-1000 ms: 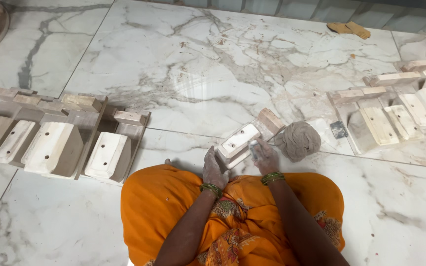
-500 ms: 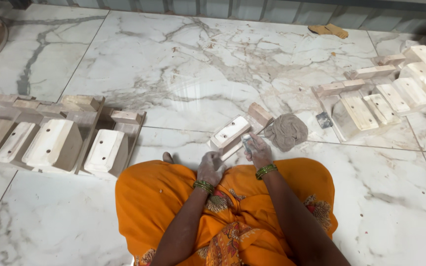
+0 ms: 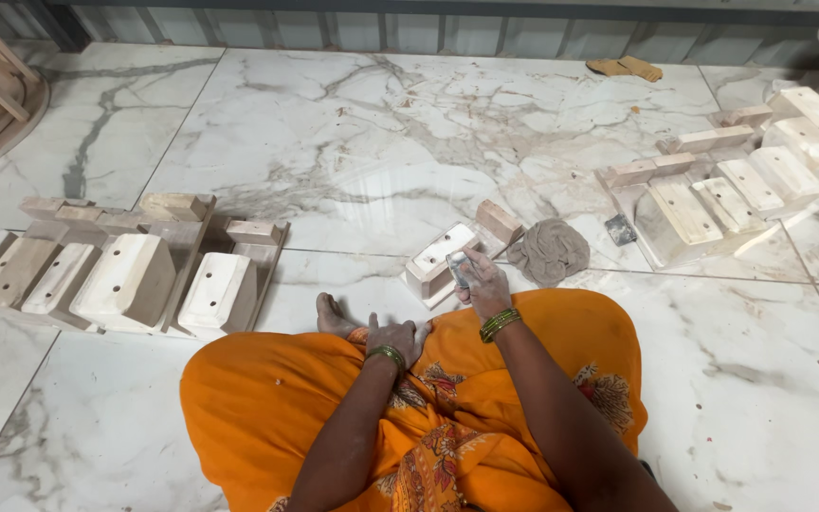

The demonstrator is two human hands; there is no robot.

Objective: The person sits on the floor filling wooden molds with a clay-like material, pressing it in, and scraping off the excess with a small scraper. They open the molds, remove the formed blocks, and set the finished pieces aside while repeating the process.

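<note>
A: What does my right hand (image 3: 485, 287) hold?

B: My fingers (image 3: 474, 275) are closed around a small grey pad (image 3: 458, 268), probably sandpaper, pressed on the near end of a pale wooden block (image 3: 440, 258). The block lies on the marble floor (image 3: 353, 142) just in front of my knees, tilted across a tile joint, with a short wooden offcut (image 3: 500, 221) touching its far end.

A: And my left hand (image 3: 396, 337)?

B: It rests on my orange-clad knee, fingers loosely curled, gripping nothing. It is not touching the block.

A: What lies around it?

B: A crumpled brown cloth (image 3: 550, 250) just right of the block; a row of similar blocks (image 3: 130, 280) to the left; a second group of blocks (image 3: 732, 180) far right.

A: What could go wrong here?

B: As I judge it, the block is unsteadied: with no second hand bracing it, a firm stroke could push it along the smooth marble or swing it into the offcut. The pad is small, so my fingers could slip off the edge and scrape the wood or the floor. My bare foot (image 3: 334, 316) lies near the work too.
</note>
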